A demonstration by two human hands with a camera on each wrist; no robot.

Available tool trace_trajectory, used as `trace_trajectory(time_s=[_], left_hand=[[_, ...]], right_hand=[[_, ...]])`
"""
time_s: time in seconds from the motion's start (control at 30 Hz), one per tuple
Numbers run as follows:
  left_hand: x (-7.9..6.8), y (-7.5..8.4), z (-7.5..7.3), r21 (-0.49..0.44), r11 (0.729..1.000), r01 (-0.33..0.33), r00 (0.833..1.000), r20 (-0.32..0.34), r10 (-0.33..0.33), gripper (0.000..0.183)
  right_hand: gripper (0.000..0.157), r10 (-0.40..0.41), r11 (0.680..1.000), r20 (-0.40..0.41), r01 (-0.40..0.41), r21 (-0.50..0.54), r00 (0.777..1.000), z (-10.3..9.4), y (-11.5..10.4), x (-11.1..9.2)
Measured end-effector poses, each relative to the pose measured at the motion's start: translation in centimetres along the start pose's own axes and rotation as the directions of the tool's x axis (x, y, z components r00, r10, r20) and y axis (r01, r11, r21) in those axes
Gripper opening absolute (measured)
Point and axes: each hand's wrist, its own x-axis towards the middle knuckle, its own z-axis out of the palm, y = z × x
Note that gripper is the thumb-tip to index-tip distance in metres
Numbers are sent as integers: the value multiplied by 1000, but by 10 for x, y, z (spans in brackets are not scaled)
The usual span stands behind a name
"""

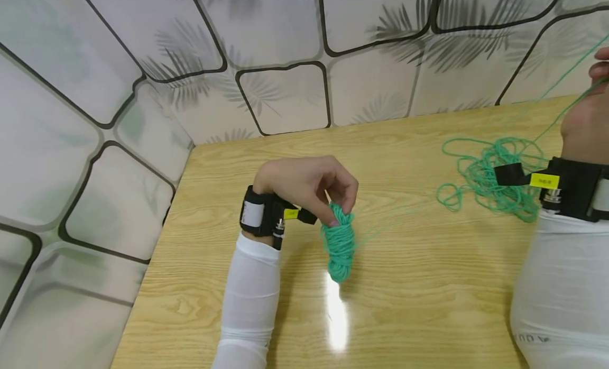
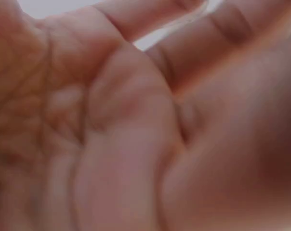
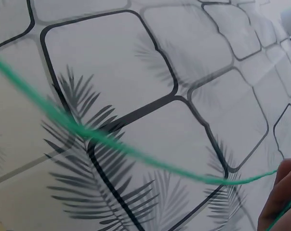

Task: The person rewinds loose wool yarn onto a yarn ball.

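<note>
Indoor corner with a work surface; whether a home or a workplace could not be told.
A glossy yellow-brown wood-grain tabletop (image 1: 418,305) met a pale grey wall covering (image 1: 280,30) patterned with black-outlined rounded panels (image 1: 285,99) and grey fern-like leaves (image 1: 459,33); a second, similarly marked wall surface (image 1: 52,173) bounded the left.

1 glare streak (image 1: 337,313) whitens the table (image 1: 418,295); the left wrist view is blurred.
</note>
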Motion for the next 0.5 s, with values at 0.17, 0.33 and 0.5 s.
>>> trace_trajectory(time_s=[0.17,0.33,0.5], left_hand=[[5,16,8,-333,759,-560,827,-289,483,19],[17,37,16,-122,550,-826,345,-881,324,18],[26,41,15,430,771,-471,-122,-897,425,12]], right_hand=[[19,260,961,69,-251,-114,963,8,1,-6],[37,434,880,363,-301,-369,824,13,-4,-18],[26,527,710,687,186,-679,499,27,-46,-50]])
